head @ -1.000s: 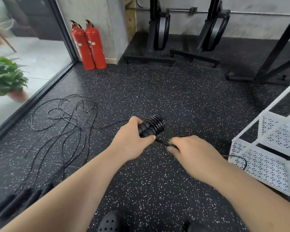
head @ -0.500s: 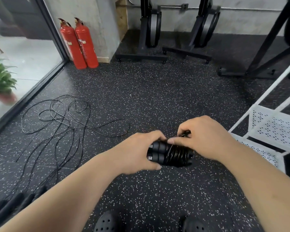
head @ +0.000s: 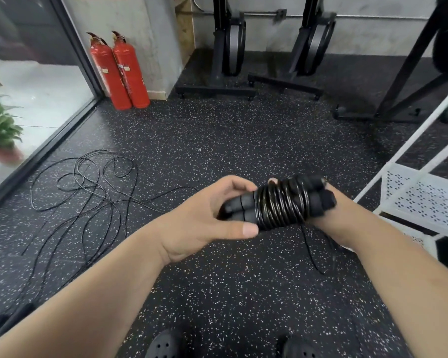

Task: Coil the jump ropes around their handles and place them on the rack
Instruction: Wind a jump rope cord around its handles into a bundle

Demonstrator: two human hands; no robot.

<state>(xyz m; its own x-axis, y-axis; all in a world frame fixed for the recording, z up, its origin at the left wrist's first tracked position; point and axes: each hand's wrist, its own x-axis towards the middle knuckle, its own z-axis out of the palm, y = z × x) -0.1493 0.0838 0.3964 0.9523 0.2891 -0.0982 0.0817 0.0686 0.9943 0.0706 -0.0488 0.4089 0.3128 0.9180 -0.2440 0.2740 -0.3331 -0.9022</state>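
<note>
At far left, loose jump ropes [head: 88,184] lie tangled on the floor [head: 217,151]. At centre, the left hand [head: 202,220] grips the left end of the coiled jump rope [head: 279,202], thumb beneath and fingers over the paired black handles. The bundle is held above the floor. The right hand [head: 326,223], mostly hidden, curls round its right end from below. The white rack [head: 422,200] stands near on the right, not touching.

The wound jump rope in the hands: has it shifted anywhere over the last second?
Yes. The wound jump rope has moved right, closer to the white rack, away from the loose ropes.
</note>
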